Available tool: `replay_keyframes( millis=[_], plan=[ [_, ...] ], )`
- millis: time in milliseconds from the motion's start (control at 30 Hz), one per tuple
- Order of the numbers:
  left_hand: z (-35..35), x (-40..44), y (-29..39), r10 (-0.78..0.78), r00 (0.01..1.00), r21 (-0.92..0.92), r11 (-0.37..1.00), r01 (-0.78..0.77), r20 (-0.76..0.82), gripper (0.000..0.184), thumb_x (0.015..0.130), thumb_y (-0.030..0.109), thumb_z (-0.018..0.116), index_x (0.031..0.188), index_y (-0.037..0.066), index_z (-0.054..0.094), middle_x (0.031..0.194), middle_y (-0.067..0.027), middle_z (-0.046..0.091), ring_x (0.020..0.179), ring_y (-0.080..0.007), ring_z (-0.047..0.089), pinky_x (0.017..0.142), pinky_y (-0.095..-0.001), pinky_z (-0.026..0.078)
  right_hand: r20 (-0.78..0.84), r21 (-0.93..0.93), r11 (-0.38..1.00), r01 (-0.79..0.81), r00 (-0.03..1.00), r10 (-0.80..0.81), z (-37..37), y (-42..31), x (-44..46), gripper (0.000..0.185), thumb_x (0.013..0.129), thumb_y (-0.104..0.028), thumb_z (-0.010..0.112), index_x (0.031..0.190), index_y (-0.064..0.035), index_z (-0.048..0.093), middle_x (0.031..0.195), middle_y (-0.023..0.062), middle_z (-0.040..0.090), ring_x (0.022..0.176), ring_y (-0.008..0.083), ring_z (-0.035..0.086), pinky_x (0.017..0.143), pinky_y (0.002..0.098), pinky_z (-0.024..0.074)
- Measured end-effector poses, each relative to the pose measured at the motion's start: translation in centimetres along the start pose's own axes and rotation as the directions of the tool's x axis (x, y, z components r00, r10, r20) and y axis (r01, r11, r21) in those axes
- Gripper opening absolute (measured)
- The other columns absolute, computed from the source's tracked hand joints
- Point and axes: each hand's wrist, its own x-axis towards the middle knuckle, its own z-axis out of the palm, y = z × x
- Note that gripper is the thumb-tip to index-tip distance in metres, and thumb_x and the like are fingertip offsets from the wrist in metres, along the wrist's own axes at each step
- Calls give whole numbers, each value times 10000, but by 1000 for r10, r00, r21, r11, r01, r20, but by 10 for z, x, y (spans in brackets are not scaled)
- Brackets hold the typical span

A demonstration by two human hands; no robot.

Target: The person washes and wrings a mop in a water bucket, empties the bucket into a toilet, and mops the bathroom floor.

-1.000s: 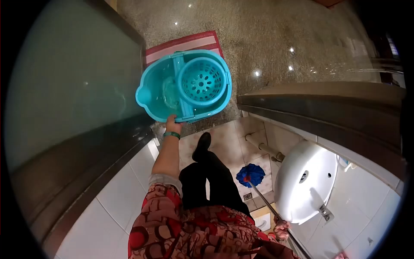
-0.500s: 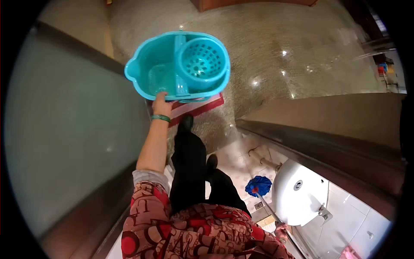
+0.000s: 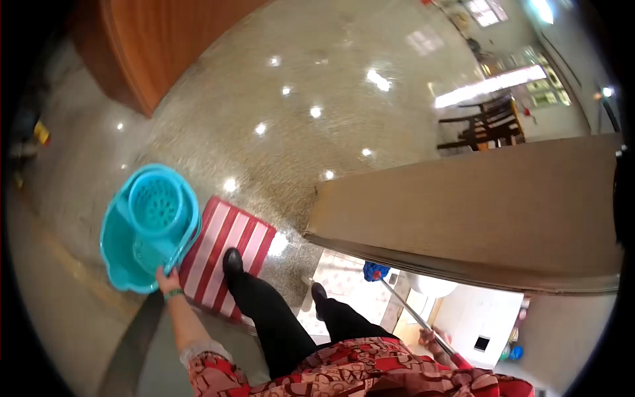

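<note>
A turquoise mop bucket (image 3: 114, 248) with a perforated wringer basket (image 3: 157, 202) hangs or stands at left, beside the striped mat. I cannot tell whether its base touches the floor. My left hand (image 3: 169, 280), a green bangle at the wrist, is closed on the near rim of the bucket. At lower right, my right hand (image 3: 434, 340) grips the metal handle of a mop (image 3: 407, 306). Its blue mop head (image 3: 375, 271) is down by the tiled floor, near a white basin (image 3: 433, 285) partly hidden by the wall.
Under my forward foot lies a red and pink striped mat (image 3: 218, 251). A beige wall (image 3: 463, 198) juts in from the right. Wooden furniture (image 3: 172, 46) stands at upper left, dark chairs (image 3: 486, 126) at upper right. The stone floor (image 3: 311, 86) is shiny.
The view has turned and moved out through the doorway. The bucket now appears lower and further left, uncovering the mat. Both hands keep their hold, and one foot is now on the mat.
</note>
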Motion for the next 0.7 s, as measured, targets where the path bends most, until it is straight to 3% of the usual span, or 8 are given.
replay_keyframes(
  millis=[67, 100, 167, 267, 300, 367, 467, 700],
  plan=[
    [-22, 12, -1, -468, 880, -846, 435, 308, 80, 396, 788, 235, 580, 1079, -10, 471, 1132, -128, 487, 1005, -244, 471, 830, -408, 433, 25, -43, 999, -5, 1000, 6, 15, 26, 13, 212, 817, -152, 459, 847, 41, 376, 659, 37, 419, 551, 117, 459, 481, 220, 431],
    [-25, 11, 2, -509, 859, -812, 479, 334, 53, 435, 796, 303, 556, 1107, 12, 468, 1164, -103, 478, 1044, -259, 447, 852, -414, 406, 16, -125, 989, 75, 997, -74, 22, 35, 18, 191, 817, -129, 442, 843, 45, 368, 670, 49, 416, 547, 123, 456, 468, 219, 428],
    [-8, -19, 81, -740, 671, -822, 352, 448, 49, 423, 751, 347, 596, 1060, 76, 494, 998, -86, 516, 893, -223, 485, 785, -364, 445, -58, 154, 980, 129, 991, -122, 19, 44, 33, 166, 811, -99, 414, 841, 52, 353, 688, 68, 415, 534, 133, 455, 473, 213, 430],
    [-15, -32, 59, -547, 832, -523, 683, 509, 96, 504, 722, 359, 605, 1124, 110, 432, 1094, -114, 417, 901, -233, 454, 795, -358, 435, -21, 152, 953, 262, 965, -261, 38, 64, 29, 183, 806, -104, 429, 839, 60, 354, 667, 66, 426, 520, 123, 453, 462, 217, 424],
    [-9, -35, 74, -648, 754, -649, 529, 546, 106, 538, 725, 357, 604, 1159, 109, 404, 1175, -129, 382, 963, -253, 447, 828, -368, 421, -3, 172, 949, 265, 963, -268, 32, 67, 27, 183, 806, -104, 429, 839, 60, 354, 667, 66, 426, 520, 123, 453, 462, 217, 424],
    [18, -51, 112, -598, 787, -614, 567, 550, 153, 424, 775, 332, 549, 1108, 88, 455, 985, -100, 511, 923, -265, 494, 792, -383, 450, -45, 331, 911, 245, 969, -244, 25, 69, 26, 201, 798, -122, 453, 828, 53, 357, 662, 68, 434, 500, 111, 446, 445, 209, 420],
    [81, -103, 192, -369, 790, -381, 725, 574, 489, 380, 800, 305, 532, 1093, 77, 456, 1024, -136, 516, 976, -284, 511, 842, -403, 438, -63, 307, 874, 375, 925, -375, 3, 57, 44, 212, 804, -154, 463, 770, 15, 341, 643, 57, 415, 481, 112, 422, 414, 206, 399],
    [181, -323, 365, -135, 206, 82, 965, 250, 969, 312, 825, 258, 557, 1048, 56, 474, 936, -123, 581, 817, -210, 598, 700, -315, 497, -78, 487, 738, 467, 865, -496, 15, 80, 35, 132, 801, -78, 435, 711, -9, 369, 594, 46, 402, 498, 122, 415, 437, 220, 385]
  ],
)
